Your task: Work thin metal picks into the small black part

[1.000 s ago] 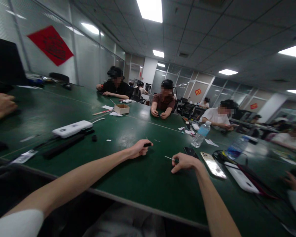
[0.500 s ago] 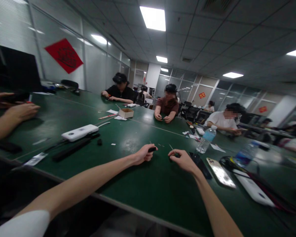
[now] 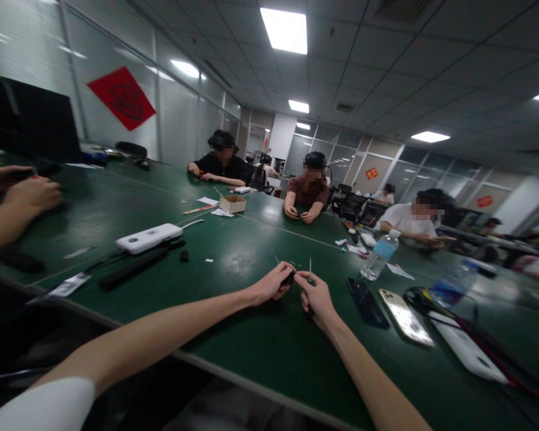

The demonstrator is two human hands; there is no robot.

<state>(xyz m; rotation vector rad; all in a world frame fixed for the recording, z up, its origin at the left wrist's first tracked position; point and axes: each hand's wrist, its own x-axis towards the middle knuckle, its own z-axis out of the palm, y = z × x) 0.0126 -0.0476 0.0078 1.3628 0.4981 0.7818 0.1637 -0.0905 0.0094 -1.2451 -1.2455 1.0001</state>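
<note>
Over the green table (image 3: 251, 350), my left hand (image 3: 272, 285) is closed around a small black object (image 3: 290, 276); its kind is hidden by the fingers. My right hand (image 3: 318, 297) has curled fingers around what looks like a screwdriver (image 3: 310, 269), its thin metal shaft pointing up and its dark handle mostly covered by the palm. The thumb and fingertips of the right hand meet the black object's right side, so both hands are together at it. A thin, faint line rises just behind the left hand, too small to make out.
A white power strip (image 3: 150, 238) lies left beside a black bar (image 3: 135, 269). To the right are a black phone (image 3: 367, 303), a shiny phone (image 3: 406, 317), a water bottle (image 3: 381, 255) and cables. Another person's hands (image 3: 31, 191) work at far left. People sit opposite.
My right hand has moved left to meet my left hand at the black object, and the screwdriver shaft has swung more upright. The black phone now shows more fully.
</note>
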